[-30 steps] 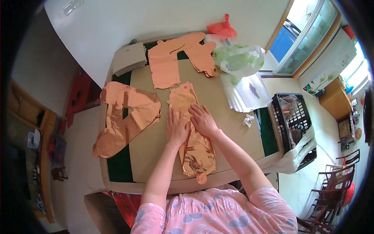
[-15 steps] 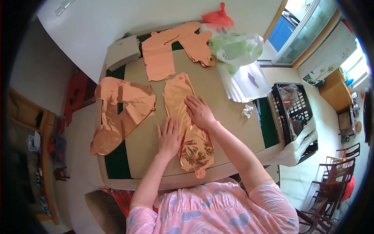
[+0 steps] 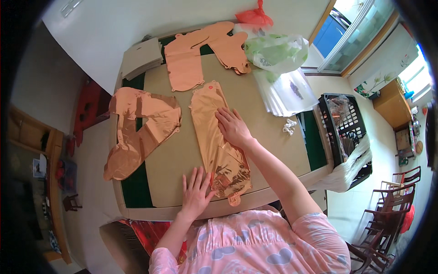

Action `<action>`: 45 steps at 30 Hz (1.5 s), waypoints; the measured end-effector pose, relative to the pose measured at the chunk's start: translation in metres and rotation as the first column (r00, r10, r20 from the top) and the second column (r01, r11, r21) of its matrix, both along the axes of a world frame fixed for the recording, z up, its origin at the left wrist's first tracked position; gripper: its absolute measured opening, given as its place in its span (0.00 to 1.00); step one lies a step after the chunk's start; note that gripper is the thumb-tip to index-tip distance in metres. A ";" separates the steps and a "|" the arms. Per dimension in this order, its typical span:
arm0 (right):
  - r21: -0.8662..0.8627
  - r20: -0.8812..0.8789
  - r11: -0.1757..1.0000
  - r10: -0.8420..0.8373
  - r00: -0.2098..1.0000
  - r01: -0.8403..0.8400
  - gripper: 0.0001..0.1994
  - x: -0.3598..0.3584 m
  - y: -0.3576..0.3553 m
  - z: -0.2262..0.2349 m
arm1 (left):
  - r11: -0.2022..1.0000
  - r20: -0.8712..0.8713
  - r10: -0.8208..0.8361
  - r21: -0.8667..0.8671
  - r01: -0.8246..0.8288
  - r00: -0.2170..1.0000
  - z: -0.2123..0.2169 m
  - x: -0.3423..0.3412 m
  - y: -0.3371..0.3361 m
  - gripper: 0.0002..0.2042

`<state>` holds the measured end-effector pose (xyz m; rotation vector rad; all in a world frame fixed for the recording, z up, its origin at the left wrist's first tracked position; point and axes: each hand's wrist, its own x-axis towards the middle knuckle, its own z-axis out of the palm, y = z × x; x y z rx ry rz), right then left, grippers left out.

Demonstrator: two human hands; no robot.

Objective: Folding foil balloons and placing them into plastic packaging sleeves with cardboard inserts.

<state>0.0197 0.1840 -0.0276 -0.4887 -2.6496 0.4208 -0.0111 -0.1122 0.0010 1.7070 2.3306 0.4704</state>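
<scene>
Reading the table [image 3: 137,213] as a dial with twelve at the far edge, resting the right hand [image 3: 233,126] palm down, just to the three o'clock side of centre, on a long copper foil piece [image 3: 205,114], with the fingers stretched out and nothing gripped. Laying the left hand [image 3: 195,194] flat toward seven o'clock, with the fingers fanned wide and no hold on anything, bringing the index finger and thumb right up to the foil's left edge, touching or just beside, impossible to say which. Stretched lengthwise from near twelve to about half past five, smoother at the far end and crinkled and shinier at the near one, with a small red mark [image 3: 211,87] at the top and a rounded tab [image 3: 234,200] at the bottom. Lying on a tan cardboard sheet [image 3: 292,155], set over a dark green surface [image 3: 137,194] visible at eight. Ringed by a broad foil shape [image 3: 157,114] at nine, a stack of greyish card [image 3: 141,57] at half past ten, flat orange-pink pieces [image 3: 185,68] near twelve, a red bag [image 3: 255,17] and a white-and-green bag [image 3: 278,52] around one, clear sleeves [image 3: 287,93] at two and a small white bundle [image 3: 289,127] at three. Flanked beyond the three o'clock edge by a black crate [image 3: 323,121], with white strands [image 3: 344,176] draped at four
</scene>
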 end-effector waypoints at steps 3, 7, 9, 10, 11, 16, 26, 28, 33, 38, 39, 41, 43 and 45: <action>-0.008 -0.030 1.000 0.003 1.000 -0.003 0.20 0.002 0.000 -0.001 | 1.000 -0.008 0.012 0.012 -0.012 1.000 0.007 0.006 -0.004 0.33; -0.027 -0.015 1.000 0.006 1.000 -0.006 0.20 0.001 -0.001 0.000 | 0.980 -0.058 -0.166 0.103 0.171 0.984 0.010 0.026 -0.004 0.29; -0.029 -0.023 1.000 0.010 1.000 -0.011 0.20 0.001 0.000 0.000 | 0.957 -0.077 -0.259 0.117 0.267 0.963 0.007 0.037 -0.004 0.27; -0.018 -0.027 1.000 0.013 1.000 -0.013 0.20 0.001 0.000 0.000 | 0.950 -0.100 -0.267 0.143 0.279 0.959 0.003 0.043 -0.006 0.24; -0.005 -0.031 1.000 0.015 0.999 -0.015 0.20 0.001 0.001 -0.001 | 0.949 -0.100 -0.267 0.142 0.280 0.958 0.000 0.045 -0.008 0.24; -0.004 -0.014 1.000 0.011 1.000 -0.011 0.20 0.001 0.001 0.000 | 0.943 -0.070 -0.298 0.133 0.305 0.952 -0.007 0.049 -0.017 0.22; -0.011 -0.010 1.000 0.020 1.000 -0.020 0.20 0.001 0.001 0.000 | 0.946 -0.075 -0.275 0.160 0.283 0.959 -0.012 0.052 -0.023 0.23; -0.005 -0.012 1.000 0.021 1.000 -0.022 0.20 0.000 0.002 0.001 | 0.947 -0.067 -0.267 0.167 0.275 0.961 -0.012 0.051 -0.024 0.23; 0.011 -0.020 1.000 0.023 1.000 -0.022 0.20 -0.003 0.002 0.001 | 0.949 -0.016 -0.234 0.215 0.232 0.972 0.002 0.045 -0.019 0.22; -0.029 0.031 1.000 -0.005 1.000 0.006 0.21 0.003 0.004 0.003 | 0.916 0.127 0.055 0.389 -0.100 0.990 0.024 -0.014 0.048 0.20; -0.024 0.028 1.000 -0.001 1.000 0.001 0.21 0.004 0.003 0.003 | 0.900 0.200 0.132 0.386 -0.202 0.971 0.019 -0.030 0.068 0.20; -0.007 0.007 1.000 0.002 1.000 -0.002 0.20 0.003 0.001 0.005 | 0.899 0.091 0.188 0.384 -0.209 0.978 -0.005 -0.063 0.104 0.20; -0.001 0.007 1.000 0.012 1.000 -0.012 0.21 0.000 -0.003 0.001 | 0.908 0.014 0.198 0.373 -0.189 0.980 -0.026 -0.089 0.127 0.21; 0.000 0.014 1.000 0.008 1.000 -0.008 0.21 -0.002 -0.003 0.001 | 0.921 -0.057 0.194 0.354 -0.162 0.979 -0.037 -0.108 0.143 0.21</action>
